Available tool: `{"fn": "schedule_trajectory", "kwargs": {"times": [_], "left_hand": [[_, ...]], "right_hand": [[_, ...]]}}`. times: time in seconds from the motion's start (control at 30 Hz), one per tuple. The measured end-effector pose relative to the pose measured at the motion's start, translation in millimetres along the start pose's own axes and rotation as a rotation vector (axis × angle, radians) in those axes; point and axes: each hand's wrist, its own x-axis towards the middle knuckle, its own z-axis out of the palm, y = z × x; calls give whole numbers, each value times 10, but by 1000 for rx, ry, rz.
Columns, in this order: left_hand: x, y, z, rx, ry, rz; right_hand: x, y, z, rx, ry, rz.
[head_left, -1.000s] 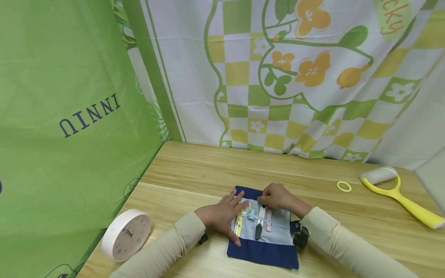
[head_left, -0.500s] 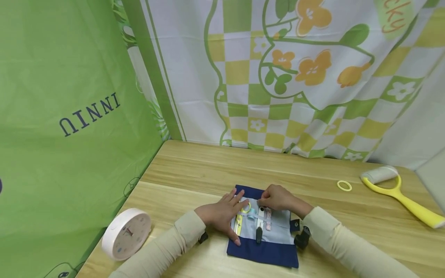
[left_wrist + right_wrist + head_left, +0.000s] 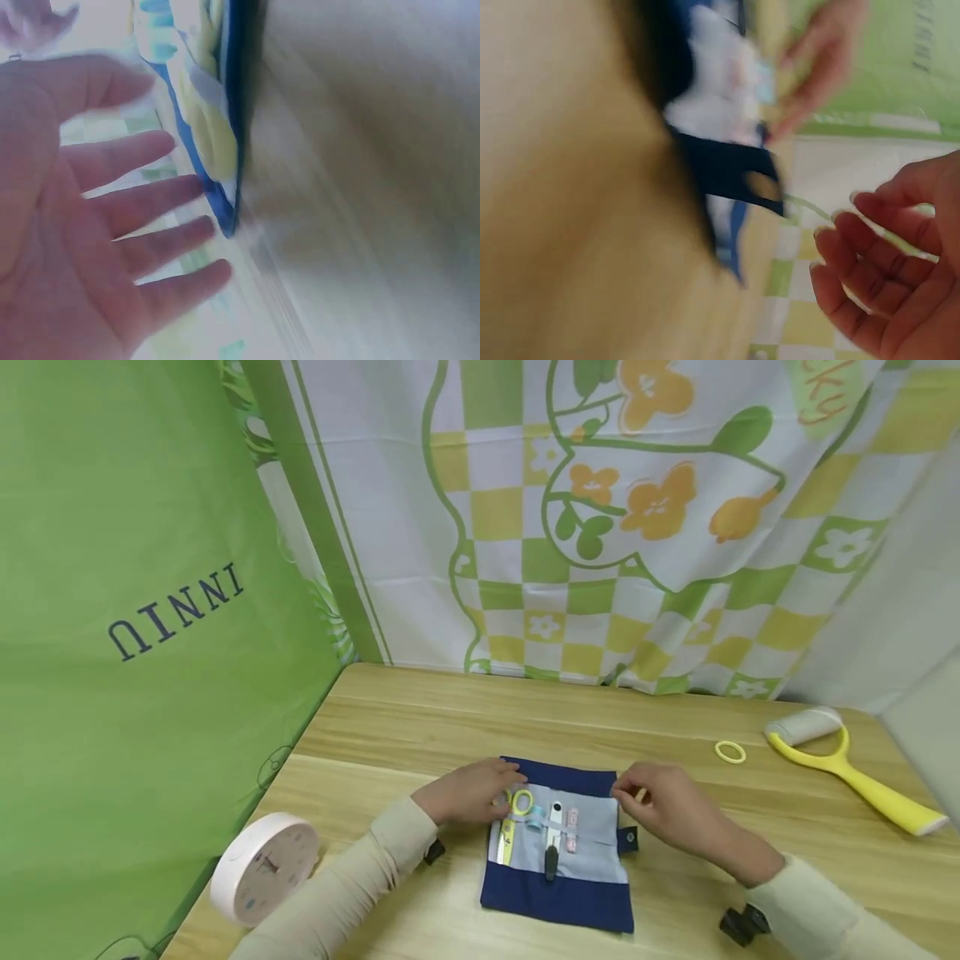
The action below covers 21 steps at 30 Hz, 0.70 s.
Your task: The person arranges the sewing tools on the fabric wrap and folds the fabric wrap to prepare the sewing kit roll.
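Observation:
An unrolled navy fabric pouch (image 3: 555,906) with a grey lining lies flat on the table. Under its elastic strap sit yellow-handled scissors (image 3: 507,839), a small light-blue roll (image 3: 535,817), a utility-knife-like tool (image 3: 552,843) with a white body and black end, and a pink strip (image 3: 572,831). My left hand (image 3: 468,792) is at the pouch's upper left edge, fingers spread in the left wrist view. By the upper right edge is my right hand (image 3: 667,802), its fingers loosely bent; the right wrist view shows nothing held in them.
A pink round clock (image 3: 266,868) stands at the table's left. A yellow ring (image 3: 730,752) and a lint roller (image 3: 855,768) with a yellow handle lie at the right. Patterned cloth (image 3: 540,568) hangs behind the table (image 3: 405,718).
My right hand has left the top of the black-ended tool and moved right, off the pouch. The left hand has lifted from the scissors area and shifted to the left edge.

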Motion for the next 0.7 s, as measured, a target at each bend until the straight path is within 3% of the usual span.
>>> {"fn": "schedule_trajectory", "kwargs": {"times": [0.13,0.27,0.37,0.47,0.57,0.7], "left_hand": [[26,-95,-20,-7,42,23],[47,-183,-25,-56,28,51],[54,-230,-54,-65,32,57],[51,-254,-69,-83,35,58],[51,-255,-32,-101,19,61],[36,-229,40,-62,9,57]], "right_hand": [[-435,-109,91,-193,59,-259],[-746,-287,165,-340,114,-427],[-848,-431,198,-370,49,-473],[-900,-522,269,-378,-107,-498],[-971,-540,404,-376,-279,-457],[-1039,-504,534,-345,-410,-351]]}}
